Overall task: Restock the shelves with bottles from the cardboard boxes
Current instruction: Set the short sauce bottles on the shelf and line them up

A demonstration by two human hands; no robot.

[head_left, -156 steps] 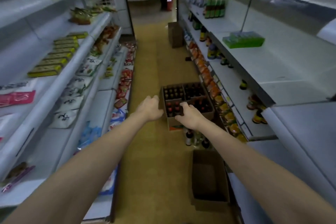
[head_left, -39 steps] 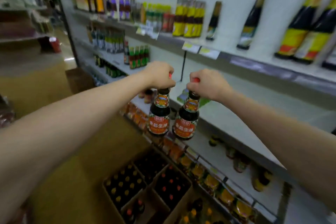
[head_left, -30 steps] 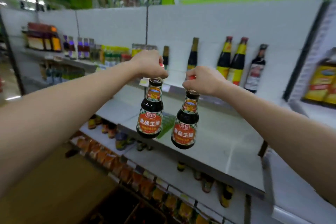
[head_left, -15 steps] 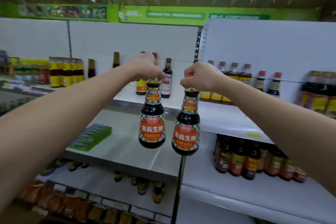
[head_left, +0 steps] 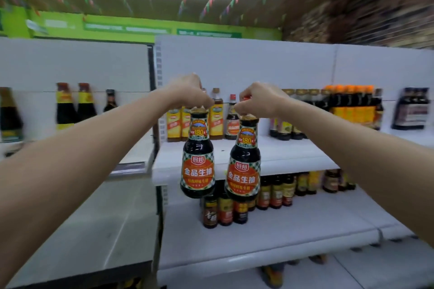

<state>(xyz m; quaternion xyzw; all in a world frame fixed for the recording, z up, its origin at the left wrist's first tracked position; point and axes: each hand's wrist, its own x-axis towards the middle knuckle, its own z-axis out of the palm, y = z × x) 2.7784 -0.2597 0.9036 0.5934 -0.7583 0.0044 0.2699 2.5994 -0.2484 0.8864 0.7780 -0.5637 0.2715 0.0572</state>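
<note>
Gripped by their capped tops, two dark glass sauce bottles with orange and green checked labels hang side by side in the air, the left hand (head_left: pixel 187 90) curled round the top of the left bottle (head_left: pixel 198 155) and the right hand (head_left: pixel 260 98) pinching the red cap of the right bottle (head_left: pixel 244 162), which hangs a little lower. Both bottles are upright, just apart from each other, in front of the white metal upper shelf (head_left: pixel 281 155), where yellow-labelled bottles (head_left: pixel 216 122) and a row of orange-capped dark bottles (head_left: pixel 350 108) stand against the back panel. Below them, small dark jars (head_left: pixel 225 209) stand on the white lower shelf (head_left: pixel 270 237).
</note>
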